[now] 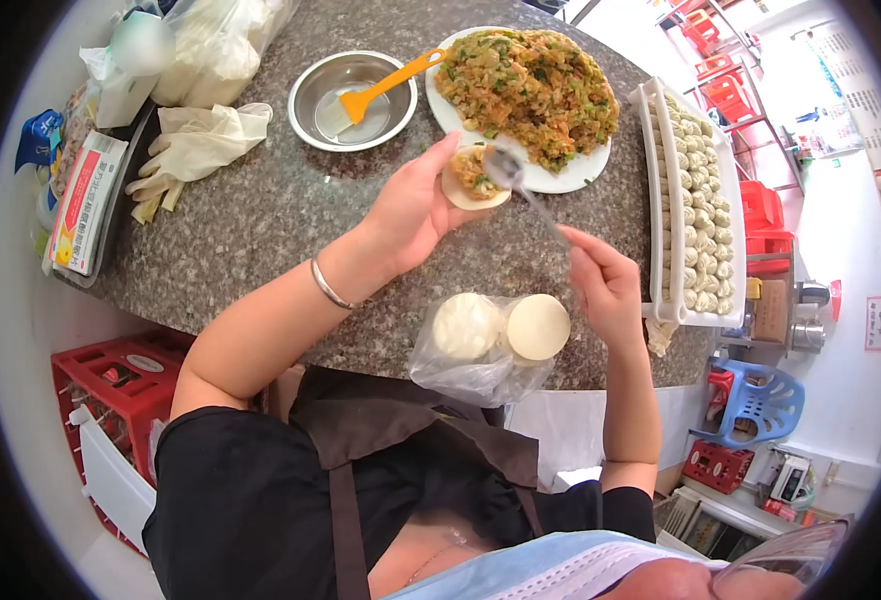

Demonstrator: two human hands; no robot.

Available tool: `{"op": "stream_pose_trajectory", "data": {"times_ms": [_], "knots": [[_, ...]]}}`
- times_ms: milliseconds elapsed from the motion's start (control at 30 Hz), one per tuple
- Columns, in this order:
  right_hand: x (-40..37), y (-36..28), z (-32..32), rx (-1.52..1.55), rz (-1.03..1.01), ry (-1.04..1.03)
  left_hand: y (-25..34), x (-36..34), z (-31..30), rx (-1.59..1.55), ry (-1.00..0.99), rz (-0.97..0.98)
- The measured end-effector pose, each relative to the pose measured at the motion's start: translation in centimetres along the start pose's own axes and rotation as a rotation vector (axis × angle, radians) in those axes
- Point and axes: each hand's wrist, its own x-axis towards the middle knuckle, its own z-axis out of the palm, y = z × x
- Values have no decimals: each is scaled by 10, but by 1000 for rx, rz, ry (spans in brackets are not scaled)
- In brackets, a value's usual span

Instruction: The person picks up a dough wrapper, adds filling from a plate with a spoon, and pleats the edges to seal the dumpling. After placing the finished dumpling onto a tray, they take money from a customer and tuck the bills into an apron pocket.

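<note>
On the fingers of my left hand (416, 205) rests a round dumpling wrapper (471, 200) with a mound of filling (474, 174) on it. My right hand (606, 280) grips the handle of a metal spoon (541, 212), whose blurred bowl is at the filling's right side. Just beyond the hands stands a white plate (571, 180) heaped with chopped filling. Closer to my body, two stacks of round wrappers (538, 327) sit in a clear plastic bag (481, 375). A metal bowl (309, 97) at the back holds a yellow-handled brush (381, 85).
White trays (658, 215) of pleated dumplings (701, 220) line the table's right edge. At the left lie pale gloves (201, 145), plastic bags (226, 50) and a red-and-white box (86, 205). A red crate (126, 385) stands below the left edge.
</note>
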Motion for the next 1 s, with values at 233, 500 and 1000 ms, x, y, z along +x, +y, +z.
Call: {"op": "stream_pose_trajectory", "data": {"times_ms": [233,500,1000], "knots": [[4,-13,10,-325,-188,55,7,3,-2,-39,-10,51],[13,-10,10,-595,-348,55,7,5,-4,-33,-9,39],[28,10,3,-388,-214,276,7,7,-5,-13,-33,41]]}}
